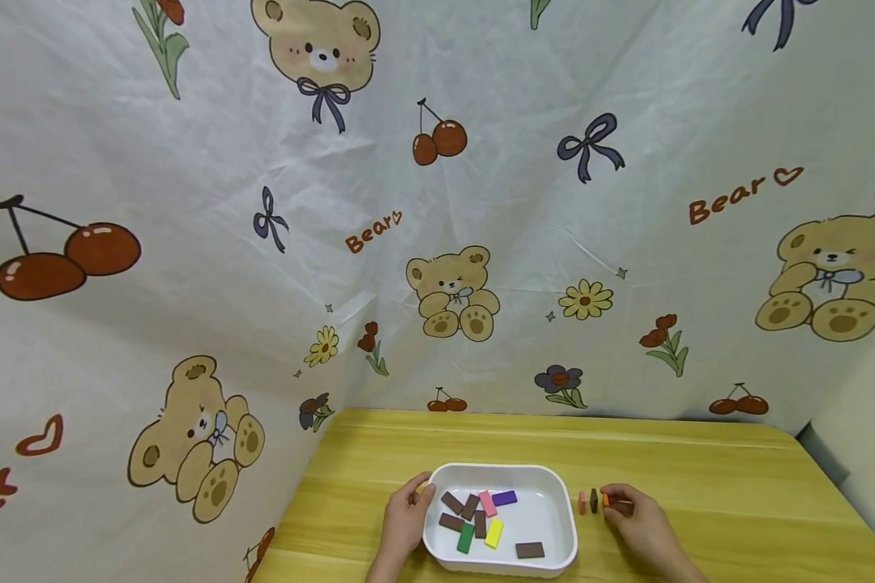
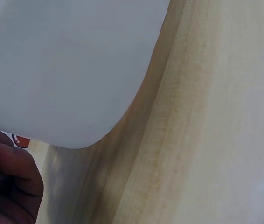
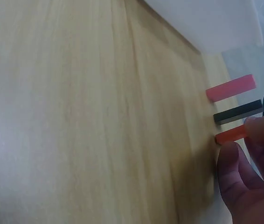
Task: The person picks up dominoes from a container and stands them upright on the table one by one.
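In the head view, my left hand [image 1: 403, 522] grips the left side of a white plastic tub [image 1: 563, 559], its thumb by the rim; the left wrist view shows curled fingers at the tub's edge. Inside the tub lie several loose domino blocks: brown, a green domino [image 1: 465, 538], a yellow domino [image 1: 493, 534], a pink one and a purple domino [image 1: 505, 497]. To the tub's right, my right hand [image 1: 643, 522] pinches an orange domino [image 3: 231, 135] upright on the table between thumb and finger. A dark domino [image 3: 238, 112] and a pink domino [image 3: 231, 88] stand upright beside it, spaced in a row.
The yellow wood-grain table [image 1: 744, 486] extends behind and right of the tub. A white cloth [image 1: 525, 219] printed with bears, cherries and bows hangs along the back and left edges. A pale wall [image 1: 864, 405] rises at the far right.
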A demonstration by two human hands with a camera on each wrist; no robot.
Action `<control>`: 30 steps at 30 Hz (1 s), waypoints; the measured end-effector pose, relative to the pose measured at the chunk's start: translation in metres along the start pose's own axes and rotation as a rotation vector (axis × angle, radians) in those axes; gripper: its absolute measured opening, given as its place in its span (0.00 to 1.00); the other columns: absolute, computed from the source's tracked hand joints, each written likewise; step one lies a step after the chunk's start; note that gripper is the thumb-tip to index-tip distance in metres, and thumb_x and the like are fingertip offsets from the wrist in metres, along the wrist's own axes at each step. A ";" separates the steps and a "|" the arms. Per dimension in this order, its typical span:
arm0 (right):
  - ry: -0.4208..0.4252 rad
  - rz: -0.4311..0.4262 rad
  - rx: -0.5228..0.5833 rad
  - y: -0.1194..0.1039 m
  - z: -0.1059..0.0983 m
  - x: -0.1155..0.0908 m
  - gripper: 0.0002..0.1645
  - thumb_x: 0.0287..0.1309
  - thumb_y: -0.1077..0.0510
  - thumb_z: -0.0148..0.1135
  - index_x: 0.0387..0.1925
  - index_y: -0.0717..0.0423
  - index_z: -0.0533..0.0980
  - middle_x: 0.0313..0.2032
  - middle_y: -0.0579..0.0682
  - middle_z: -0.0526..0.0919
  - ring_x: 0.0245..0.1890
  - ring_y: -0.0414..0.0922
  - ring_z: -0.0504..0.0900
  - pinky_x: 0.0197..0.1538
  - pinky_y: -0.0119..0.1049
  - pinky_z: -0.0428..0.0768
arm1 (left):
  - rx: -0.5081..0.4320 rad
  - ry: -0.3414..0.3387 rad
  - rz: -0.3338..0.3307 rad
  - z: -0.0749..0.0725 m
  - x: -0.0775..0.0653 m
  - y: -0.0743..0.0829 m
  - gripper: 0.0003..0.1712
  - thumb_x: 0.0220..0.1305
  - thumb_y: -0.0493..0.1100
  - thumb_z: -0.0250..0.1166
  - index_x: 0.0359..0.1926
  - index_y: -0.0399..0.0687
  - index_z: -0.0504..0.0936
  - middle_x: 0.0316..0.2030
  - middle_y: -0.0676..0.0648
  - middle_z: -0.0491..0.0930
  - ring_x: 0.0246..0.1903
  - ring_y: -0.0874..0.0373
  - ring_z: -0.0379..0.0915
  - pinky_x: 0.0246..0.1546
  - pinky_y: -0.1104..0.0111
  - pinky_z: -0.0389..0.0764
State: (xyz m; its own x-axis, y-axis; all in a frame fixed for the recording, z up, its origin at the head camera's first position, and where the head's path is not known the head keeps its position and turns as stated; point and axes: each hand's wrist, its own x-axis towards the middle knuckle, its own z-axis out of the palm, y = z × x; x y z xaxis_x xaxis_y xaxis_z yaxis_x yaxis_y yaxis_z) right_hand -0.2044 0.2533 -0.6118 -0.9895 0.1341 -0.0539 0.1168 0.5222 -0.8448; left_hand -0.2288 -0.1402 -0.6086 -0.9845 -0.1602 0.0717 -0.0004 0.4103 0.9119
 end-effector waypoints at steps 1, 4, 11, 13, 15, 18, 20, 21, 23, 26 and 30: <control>-0.001 0.002 0.000 0.001 0.001 0.001 0.17 0.63 0.70 0.65 0.54 0.67 0.79 0.51 0.65 0.84 0.51 0.57 0.86 0.50 0.45 0.85 | -0.004 0.002 0.007 -0.001 -0.001 0.002 0.18 0.68 0.49 0.69 0.56 0.48 0.87 0.23 0.54 0.70 0.22 0.63 0.64 0.21 0.73 0.68; -0.001 0.015 0.009 0.002 0.002 0.002 0.17 0.64 0.70 0.64 0.54 0.66 0.78 0.52 0.65 0.84 0.52 0.58 0.85 0.52 0.47 0.85 | -0.014 0.007 0.012 -0.003 -0.006 0.012 0.18 0.68 0.47 0.69 0.55 0.46 0.87 0.22 0.54 0.69 0.22 0.64 0.64 0.21 0.73 0.67; -0.010 0.019 0.019 0.002 0.001 0.005 0.18 0.64 0.70 0.64 0.55 0.65 0.78 0.52 0.64 0.84 0.52 0.56 0.85 0.47 0.37 0.83 | -0.012 0.012 -0.006 -0.006 -0.014 0.028 0.18 0.69 0.47 0.68 0.56 0.45 0.87 0.23 0.53 0.69 0.22 0.63 0.63 0.21 0.74 0.66; -0.011 0.016 0.013 0.002 0.001 0.005 0.18 0.64 0.69 0.64 0.55 0.66 0.78 0.51 0.63 0.84 0.51 0.55 0.85 0.45 0.34 0.82 | -0.008 0.010 -0.015 -0.005 -0.011 0.022 0.18 0.69 0.47 0.69 0.56 0.46 0.87 0.23 0.53 0.69 0.23 0.63 0.64 0.21 0.74 0.67; -0.013 0.013 0.011 0.002 0.001 0.006 0.18 0.64 0.69 0.64 0.55 0.66 0.78 0.51 0.62 0.85 0.51 0.54 0.85 0.45 0.33 0.81 | -0.005 0.009 -0.023 -0.003 -0.008 0.017 0.18 0.69 0.47 0.69 0.56 0.47 0.87 0.23 0.53 0.69 0.23 0.63 0.64 0.21 0.74 0.67; -0.009 0.007 0.010 0.002 0.001 0.006 0.18 0.64 0.70 0.64 0.55 0.66 0.77 0.51 0.62 0.85 0.50 0.54 0.84 0.44 0.31 0.81 | -0.012 0.007 -0.026 -0.003 -0.005 0.013 0.18 0.68 0.48 0.69 0.56 0.48 0.87 0.23 0.53 0.69 0.23 0.63 0.64 0.20 0.74 0.67; -0.007 0.007 0.018 0.003 0.001 0.006 0.19 0.63 0.70 0.64 0.55 0.66 0.77 0.52 0.63 0.84 0.50 0.53 0.84 0.43 0.29 0.80 | -0.014 0.009 -0.021 -0.003 -0.006 0.015 0.19 0.68 0.49 0.69 0.56 0.47 0.87 0.23 0.53 0.69 0.23 0.63 0.63 0.20 0.74 0.67; -0.007 0.006 0.023 0.003 0.001 0.006 0.19 0.63 0.71 0.63 0.55 0.67 0.77 0.52 0.63 0.84 0.51 0.53 0.84 0.43 0.29 0.80 | -0.019 0.010 -0.014 -0.003 -0.006 0.015 0.19 0.68 0.49 0.69 0.56 0.46 0.87 0.23 0.53 0.69 0.22 0.63 0.63 0.20 0.74 0.67; -0.010 0.008 0.041 0.003 0.000 0.006 0.20 0.62 0.72 0.63 0.56 0.68 0.77 0.53 0.64 0.83 0.52 0.55 0.84 0.44 0.29 0.81 | -0.007 0.010 -0.019 -0.002 -0.004 0.013 0.19 0.69 0.49 0.69 0.56 0.48 0.87 0.23 0.54 0.70 0.22 0.64 0.63 0.20 0.74 0.67; -0.026 0.010 0.058 0.002 -0.002 0.004 0.23 0.61 0.72 0.63 0.58 0.69 0.75 0.56 0.69 0.79 0.55 0.61 0.83 0.46 0.34 0.84 | 0.004 0.008 -0.024 0.000 -0.002 0.006 0.19 0.69 0.50 0.69 0.57 0.49 0.87 0.23 0.54 0.70 0.22 0.64 0.64 0.20 0.74 0.68; -0.020 0.006 0.016 0.002 -0.007 0.001 0.26 0.61 0.69 0.65 0.61 0.65 0.74 0.62 0.69 0.75 0.57 0.63 0.80 0.48 0.40 0.84 | 0.003 0.002 -0.037 0.001 0.002 -0.002 0.19 0.69 0.50 0.69 0.57 0.50 0.87 0.23 0.54 0.70 0.22 0.63 0.64 0.20 0.73 0.68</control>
State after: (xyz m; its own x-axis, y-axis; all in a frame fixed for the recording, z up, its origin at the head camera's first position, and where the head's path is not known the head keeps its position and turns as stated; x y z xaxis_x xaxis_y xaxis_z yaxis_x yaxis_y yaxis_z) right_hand -0.2045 0.2604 -0.6100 -0.9903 0.1204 -0.0693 0.1214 0.5079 -0.8528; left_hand -0.2305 -0.1399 -0.6104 -0.9835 -0.1765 0.0389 -0.0368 0.4066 0.9129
